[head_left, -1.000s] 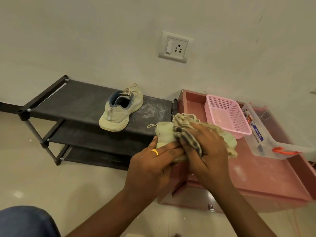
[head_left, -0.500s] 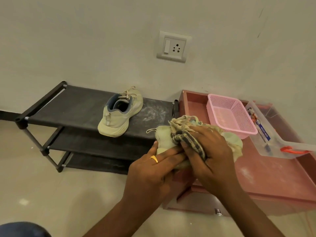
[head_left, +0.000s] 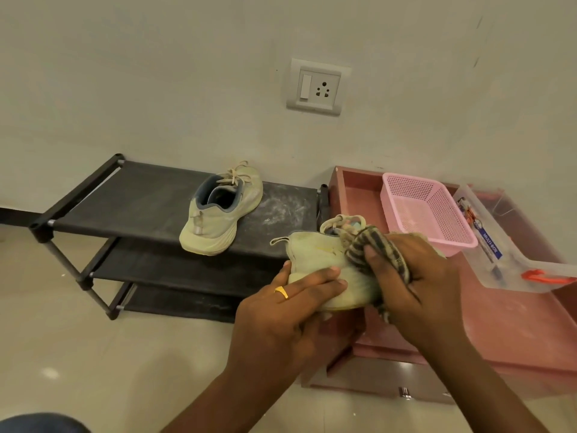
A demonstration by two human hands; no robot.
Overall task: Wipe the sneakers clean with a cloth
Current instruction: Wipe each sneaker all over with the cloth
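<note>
The right hand (head_left: 421,282), clenched round the bunched brown-striped cloth (head_left: 371,245), has slid it toward the laces of the pale yellow-green mesh sneaker (head_left: 315,254), baring more of the heel side than a second ago. The left hand (head_left: 281,314) grasps that sneaker from beneath, holding it just off the right end of the black fabric-shelved shoe rack (head_left: 140,198). This shoe looks mid-wipe, while the matching second sneaker (head_left: 218,214) waits on the rack's top shelf.

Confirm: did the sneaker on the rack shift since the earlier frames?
No. The sneaker sits at the same spot on the rack's top shelf, beside the dusty patch.
</note>
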